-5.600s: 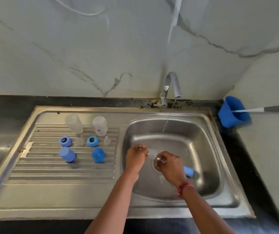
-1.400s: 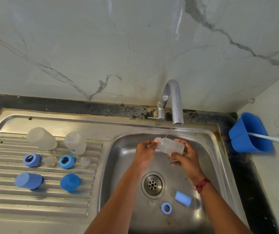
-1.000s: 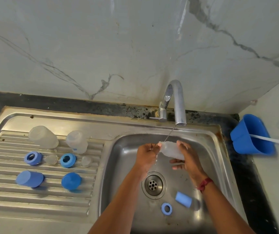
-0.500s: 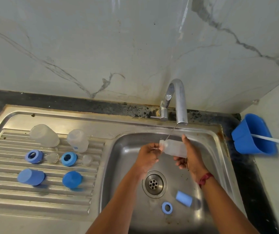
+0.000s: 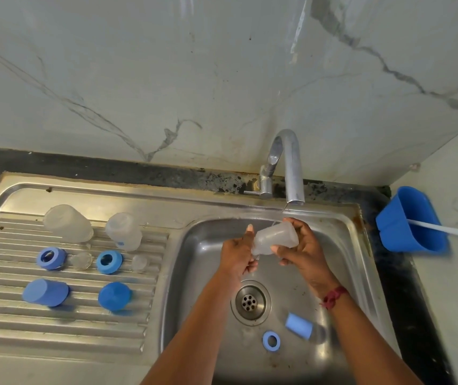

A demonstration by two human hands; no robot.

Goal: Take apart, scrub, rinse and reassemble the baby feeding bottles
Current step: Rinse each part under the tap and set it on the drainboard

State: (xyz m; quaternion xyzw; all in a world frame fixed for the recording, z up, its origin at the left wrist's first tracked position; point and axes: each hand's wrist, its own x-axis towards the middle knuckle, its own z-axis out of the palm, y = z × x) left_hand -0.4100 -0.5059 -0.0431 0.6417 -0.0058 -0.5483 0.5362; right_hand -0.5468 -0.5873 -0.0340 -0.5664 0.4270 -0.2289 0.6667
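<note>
The steel drainboard forms the left section of the sink unit and carries three rows of parts.
- Rear row: two clear bottle bodies, the left bottle body and the second bottle body, both mouth down.
- Middle row: left blue ring, clear teat, second blue ring, second clear teat. All four stand apart from one another.
- Front row: left blue cap, lying on its side, and second blue cap.

The basin lies to the right of the drainboard. Both hands hold the clear bottle over it, tilted, directly below the tap outlet.
- The left hand has its grip closed on the bottle's lower, narrow end, with the thumb raised beside it.
- The right hand has its grip closed round the bottle's wider, upper end, with the fingers behind and the thumb in front.

A red thread circles the right wrist.

The drain sits on the basin floor below the hands. Near it, towards the front, lie a third blue ring, flat, and a pale blue cap, on its side just beside the ring.

At the far right, a blue holder hangs on the side wall above the dark surface. A white handle projects from it.
</note>
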